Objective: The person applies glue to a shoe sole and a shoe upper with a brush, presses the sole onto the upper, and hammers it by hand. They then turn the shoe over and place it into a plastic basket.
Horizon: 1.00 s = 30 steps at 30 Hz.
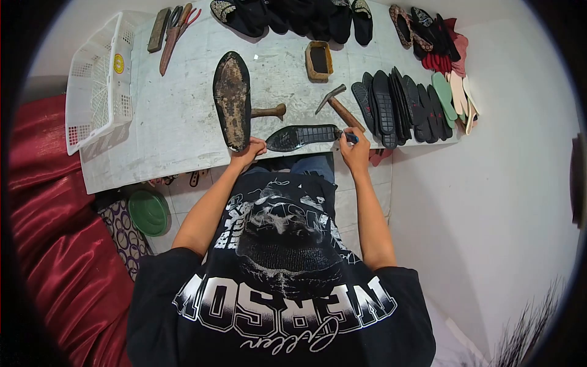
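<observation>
A black shoe sole (302,138) lies along the table's front edge, its inner face up and partly shiny. My left hand (249,151) is closed at the sole's left tip, with fingertips pinching it. In my right hand (356,150) is a small blue-handled tool (350,138), its end at the sole's right end; the tool's tip is too small to make out. Just beyond my left hand stands an upturned shoe (232,98), its worn brown underside showing. A shoe-last stand's arm or wooden handle (269,112) sticks out beside it.
A hammer (340,107) lies beyond my right hand, near an open tin (318,60) with dark contents. Several black soles (384,107) stand in a row at right. Shoes (287,15) line the far edge. A white basket (104,79) and red-handled pincers (177,33) are at left.
</observation>
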Each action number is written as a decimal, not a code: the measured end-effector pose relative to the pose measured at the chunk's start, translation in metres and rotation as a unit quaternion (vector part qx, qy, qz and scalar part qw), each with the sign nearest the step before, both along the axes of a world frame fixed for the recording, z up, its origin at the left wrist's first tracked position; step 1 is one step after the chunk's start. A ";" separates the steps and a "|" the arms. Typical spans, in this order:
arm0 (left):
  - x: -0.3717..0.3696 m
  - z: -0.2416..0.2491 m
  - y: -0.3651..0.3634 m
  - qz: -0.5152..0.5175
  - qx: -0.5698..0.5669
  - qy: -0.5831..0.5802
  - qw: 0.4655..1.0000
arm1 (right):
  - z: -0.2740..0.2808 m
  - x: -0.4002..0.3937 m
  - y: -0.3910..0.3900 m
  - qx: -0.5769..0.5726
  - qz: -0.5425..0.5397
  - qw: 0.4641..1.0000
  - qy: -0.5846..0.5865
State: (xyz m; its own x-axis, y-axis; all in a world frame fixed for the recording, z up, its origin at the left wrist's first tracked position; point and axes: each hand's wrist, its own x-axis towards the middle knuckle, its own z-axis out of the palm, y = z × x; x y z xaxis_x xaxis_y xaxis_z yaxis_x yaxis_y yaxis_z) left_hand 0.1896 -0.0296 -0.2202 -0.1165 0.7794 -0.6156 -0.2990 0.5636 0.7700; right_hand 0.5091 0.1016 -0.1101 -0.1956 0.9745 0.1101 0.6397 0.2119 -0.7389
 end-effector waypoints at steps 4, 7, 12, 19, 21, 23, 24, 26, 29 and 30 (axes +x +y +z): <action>-0.007 0.009 0.009 -0.036 -0.036 -0.001 0.999 | 0.002 -0.003 -0.012 -0.041 -0.062 0.997 -0.006; -0.009 0.006 0.012 -0.073 -0.050 0.009 0.996 | 0.010 -0.007 -0.014 -0.042 -0.081 0.995 -0.048; -0.006 0.010 0.008 -0.032 -0.039 -0.014 0.999 | 0.020 -0.012 -0.002 -0.005 -0.079 0.997 0.005; -0.012 -0.007 0.010 -0.045 -0.046 -0.034 0.997 | -0.002 -0.013 -0.014 0.021 0.009 0.996 -0.085; -0.011 -0.007 0.011 -0.070 -0.048 -0.019 0.996 | -0.001 -0.025 -0.025 0.003 -0.005 0.996 -0.090; -0.010 -0.010 0.008 -0.020 -0.045 -0.058 0.997 | -0.002 -0.037 -0.032 0.002 -0.013 0.997 -0.071; -0.009 -0.009 0.008 -0.019 -0.044 -0.058 0.997 | -0.002 -0.042 -0.034 -0.014 -0.021 0.998 -0.054; -0.012 -0.006 0.010 -0.032 -0.052 -0.061 0.996 | -0.005 -0.044 -0.033 -0.023 -0.042 0.999 -0.026; -0.011 -0.011 0.009 -0.031 -0.051 -0.058 0.997 | 0.010 -0.038 -0.021 -0.041 -0.086 0.995 -0.036; -0.012 -0.012 0.008 -0.031 -0.052 -0.058 0.996 | 0.009 -0.032 -0.016 0.012 -0.071 0.995 -0.065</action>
State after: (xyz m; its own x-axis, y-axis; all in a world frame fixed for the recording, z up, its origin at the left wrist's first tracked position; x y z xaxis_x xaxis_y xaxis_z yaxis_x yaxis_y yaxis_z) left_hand 0.1777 -0.0212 -0.2318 0.0062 0.7141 -0.7000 -0.3446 0.6587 0.6689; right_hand 0.4775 0.0853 -0.1014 -0.0709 0.9908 0.1155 0.7537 0.1291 -0.6444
